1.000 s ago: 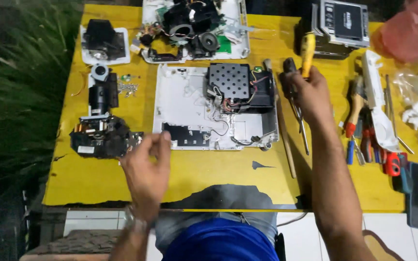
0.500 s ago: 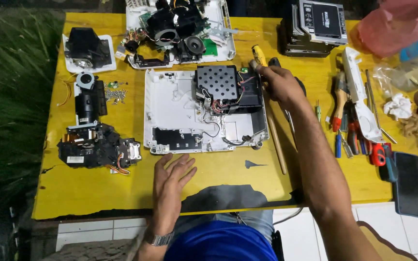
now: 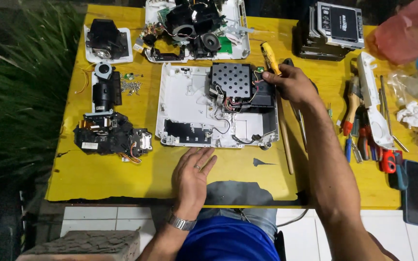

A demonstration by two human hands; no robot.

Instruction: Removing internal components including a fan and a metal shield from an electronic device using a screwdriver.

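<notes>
The right hand (image 3: 290, 84) has its fingers clamped on a yellow-handled screwdriver (image 3: 270, 57) at the two o'clock corner of the opened white device shell (image 3: 189, 104), mid-desk. The left hand (image 3: 192, 175) rests flat on the yellow desk (image 3: 107, 169) at six o'clock of the shell, fingers together, holding nothing. Loose screws (image 3: 131, 86) lie at ten o'clock.

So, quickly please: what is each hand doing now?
Left hand: open, flat on the yellow table, holding nothing.
Right hand: closed around the yellow-handled screwdriver.
</notes>
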